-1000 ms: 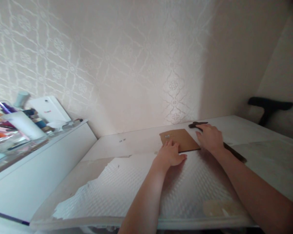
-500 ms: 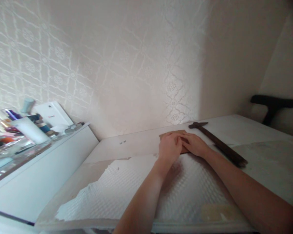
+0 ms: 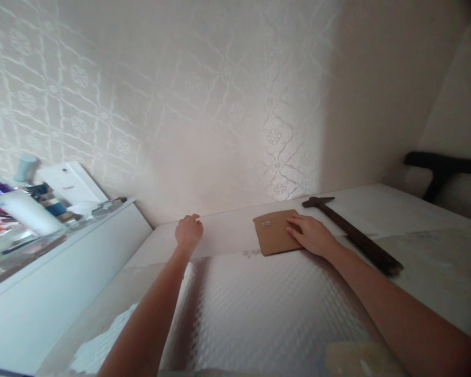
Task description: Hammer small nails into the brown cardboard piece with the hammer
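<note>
Just past the mat (image 3: 259,309), toward 1 o'clock, the card (image 3: 278,241) bears a short row of shiny bits (image 3: 266,223); what remains is unclear. The right hand (image 3: 316,235), fingers loosely spread, rests on its 3 o'clock edge. At 9 o'clock the left hand (image 3: 189,230) curls, any pinch hidden. The hammer (image 3: 353,230) lies unheld, head at 2.

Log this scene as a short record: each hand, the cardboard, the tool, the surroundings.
Left hand: fingers curled, in front of the wall; contents hidden
Right hand: fingers on the right part of the cardboard
Cardboard: brown, lying flat, small shiny bits at its upper left
Hammer: lying right of the cardboard, head toward the wall
Surroundings: white textured sheet in front; cluttered white cabinet at left
</note>
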`<state>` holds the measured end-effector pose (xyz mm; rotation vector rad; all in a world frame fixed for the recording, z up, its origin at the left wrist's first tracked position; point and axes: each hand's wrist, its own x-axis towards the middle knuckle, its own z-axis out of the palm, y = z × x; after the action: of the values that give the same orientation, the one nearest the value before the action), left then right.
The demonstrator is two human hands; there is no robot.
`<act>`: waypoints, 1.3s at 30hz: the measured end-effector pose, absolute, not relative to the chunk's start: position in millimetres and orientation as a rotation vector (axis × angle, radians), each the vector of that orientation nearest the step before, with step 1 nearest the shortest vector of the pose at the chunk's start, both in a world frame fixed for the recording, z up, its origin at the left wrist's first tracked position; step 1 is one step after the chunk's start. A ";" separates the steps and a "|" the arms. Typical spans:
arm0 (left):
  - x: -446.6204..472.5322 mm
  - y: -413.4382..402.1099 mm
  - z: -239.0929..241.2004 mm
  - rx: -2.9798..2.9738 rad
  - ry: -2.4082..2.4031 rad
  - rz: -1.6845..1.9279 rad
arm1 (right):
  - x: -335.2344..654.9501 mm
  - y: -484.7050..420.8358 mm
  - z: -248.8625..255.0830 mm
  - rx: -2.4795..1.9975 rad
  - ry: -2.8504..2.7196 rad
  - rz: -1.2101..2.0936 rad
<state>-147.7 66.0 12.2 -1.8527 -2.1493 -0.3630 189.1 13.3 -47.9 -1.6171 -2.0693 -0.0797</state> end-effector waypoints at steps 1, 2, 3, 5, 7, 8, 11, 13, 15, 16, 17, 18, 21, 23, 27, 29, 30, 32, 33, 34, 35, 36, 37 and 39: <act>-161.4 68.7 11.4 -1.796 -2.250 -0.326 | 188.8 13.0 -47.7 -1.619 -2.068 -0.083; -173.0 70.7 10.5 -1.772 -2.296 -0.309 | 188.5 12.7 -47.5 -1.622 -2.064 -0.085; -182.5 72.2 9.5 -1.756 -2.330 -0.298 | 188.3 12.4 -47.3 -1.628 -2.060 -0.083; -195.2 74.6 7.7 -1.748 -2.399 -0.276 | 187.9 12.1 -47.0 -1.641 -2.053 -0.075; -200.4 77.1 6.0 -1.753 -2.461 -0.255 | 187.8 12.0 -46.6 -1.651 -2.052 -0.062; -200.8 78.5 5.2 -1.758 -2.485 -0.246 | 187.7 12.0 -46.4 -1.653 -2.055 -0.057; -197.4 82.8 3.0 -1.772 -2.522 -0.232 | 187.6 12.0 -46.0 -1.660 -2.054 -0.046; -194.0 85.0 1.9 -1.777 -2.527 -0.229 | 187.4 11.8 -45.8 -1.665 -2.050 -0.043; -191.4 86.3 1.3 -1.778 -2.525 -0.229 | 186.8 11.3 -45.5 -1.670 -2.043 -0.041; -190.5 86.6 1.2 -1.780 -2.522 -0.230 | 186.5 11.0 -45.3 -1.673 -2.039 -0.040; -189.9 86.6 1.3 -1.781 -2.517 -0.233 | 186.2 10.6 -45.0 -1.677 -2.034 -0.041; -189.5 86.4 1.4 -1.783 -2.512 -0.236 | 185.8 10.3 -44.7 -1.681 -2.032 -0.041; -188.7 84.6 2.1 -1.787 -2.493 -0.251 | 185.0 9.5 -44.2 -1.685 -2.034 -0.047; -188.4 83.3 2.1 -1.785 -2.484 -0.264 | 184.7 9.5 -44.4 -1.680 -2.030 -0.054; -188.3 82.0 0.5 -1.772 -2.470 -0.289 | 185.0 10.4 -46.0 -1.673 -2.011 -0.070; -188.4 81.9 -0.4 -1.761 -2.463 -0.303 | 185.2 11.0 -46.5 -1.670 -2.012 -0.067; -188.5 81.8 -0.7 -1.755 -2.460 -0.311 | 185.3 11.2 -46.6 -1.668 -2.015 -0.060; -188.4 81.4 -0.8 -1.741 -2.456 -0.328 | 185.3 11.4 -46.6 -1.667 -2.020 -0.040; -188.2 81.1 -0.6 -1.732 -2.457 -0.338 | 185.3 11.5 -46.5 -1.669 -2.019 -0.032; -188.0 80.6 -0.4 -1.723 -2.459 -0.349 | 185.3 11.5 -46.6 -1.671 -2.017 -0.027; -187.7 79.9 -0.1 -1.713 -2.461 -0.362 | 185.4 11.4 -46.7 -1.672 -2.016 -0.027; -187.2 79.2 0.2 -1.704 -2.462 -0.376 | 185.4 11.4 -46.9 -1.672 -2.017 -0.033; -186.6 78.4 0.5 -1.696 -2.461 -0.394 | 185.4 11.4 -47.1 -1.670 -2.018 -0.044; -184.5 76.9 1.2 -1.682 -2.454 -0.436 | 185.4 11.4 -47.6 -1.667 -2.020 -0.070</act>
<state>-184.5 76.9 1.2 -1.6819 -2.4540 -0.4363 185.4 11.4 -47.6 -1.6673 -2.0198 -0.0696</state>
